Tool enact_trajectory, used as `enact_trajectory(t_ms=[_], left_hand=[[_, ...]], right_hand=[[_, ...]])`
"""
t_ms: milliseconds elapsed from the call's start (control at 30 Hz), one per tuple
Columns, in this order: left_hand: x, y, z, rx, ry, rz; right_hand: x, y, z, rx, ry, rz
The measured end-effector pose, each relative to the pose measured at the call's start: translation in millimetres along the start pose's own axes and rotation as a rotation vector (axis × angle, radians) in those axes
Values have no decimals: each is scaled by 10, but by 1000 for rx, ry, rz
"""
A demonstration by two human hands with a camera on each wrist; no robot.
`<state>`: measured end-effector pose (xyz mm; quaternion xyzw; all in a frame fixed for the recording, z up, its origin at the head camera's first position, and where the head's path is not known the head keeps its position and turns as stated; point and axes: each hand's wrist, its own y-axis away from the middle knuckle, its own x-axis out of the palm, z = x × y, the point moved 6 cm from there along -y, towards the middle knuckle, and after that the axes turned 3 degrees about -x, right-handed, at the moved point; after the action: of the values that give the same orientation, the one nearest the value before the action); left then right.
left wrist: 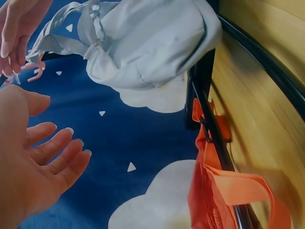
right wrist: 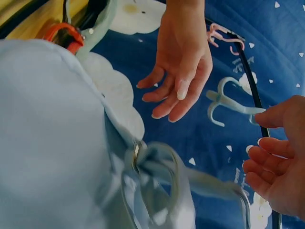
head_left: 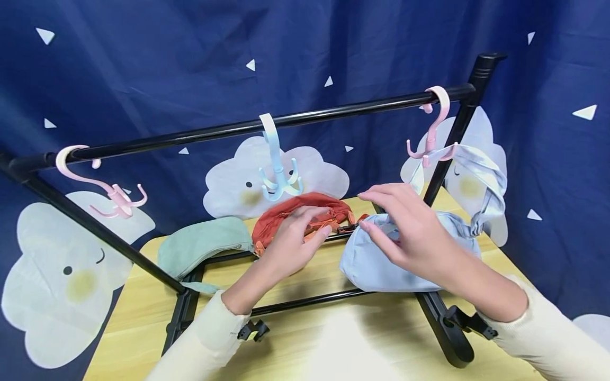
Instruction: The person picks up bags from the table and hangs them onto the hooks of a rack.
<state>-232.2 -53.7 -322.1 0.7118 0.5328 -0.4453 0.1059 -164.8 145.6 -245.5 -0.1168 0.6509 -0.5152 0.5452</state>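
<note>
My left hand [head_left: 297, 241] is empty, its fingers loosely bent in front of the red bag [head_left: 314, 203], which lies crumpled on the table with an orange strap [left wrist: 243, 183]. To its right my right hand [head_left: 410, 222] is raised before the light blue bag [head_left: 381, 270], thumb and fingers apart with nothing between them. The blue bag's twisted strap [head_left: 493, 190] loops over a prong of the right pink hook [head_left: 431, 140], and the bag hangs low at the rack's right side. Both empty palms [right wrist: 281, 176] show in the right wrist view.
A black rack [head_left: 343, 111] stands on the wooden table [head_left: 295, 349], its low crossbars running past the bags. From the top bar hang a light blue hook [head_left: 278, 169] and another pink hook [head_left: 114, 193]. At left lies a green bag [head_left: 205, 241]. Behind is a blue curtain [head_left: 167, 63].
</note>
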Motion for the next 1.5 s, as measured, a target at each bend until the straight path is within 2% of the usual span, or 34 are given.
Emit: enact_trajectory(t_ms=[133, 333, 467, 633, 900, 1367, 1500], left_hand=[[-15, 53, 88, -38, -24, 12], [-48, 141, 214, 9, -69, -18], [-67, 203, 296, -5, -94, -29], [-62, 271, 389, -48, -120, -7], [-34, 325, 507, -73, -168, 27], [59, 351, 656, -6, -253, 51], [79, 348, 703, -13, -295, 66]], right_hand=[[147, 8, 13, 4, -7, 37], [356, 14, 14, 17, -28, 84], [498, 28, -4, 47, -36, 125], [646, 47, -19, 64, -9, 172], [869, 53, -24, 68, 1, 238], [1377, 79, -47, 65, 65, 385], [1521, 104, -59, 52, 87, 429]])
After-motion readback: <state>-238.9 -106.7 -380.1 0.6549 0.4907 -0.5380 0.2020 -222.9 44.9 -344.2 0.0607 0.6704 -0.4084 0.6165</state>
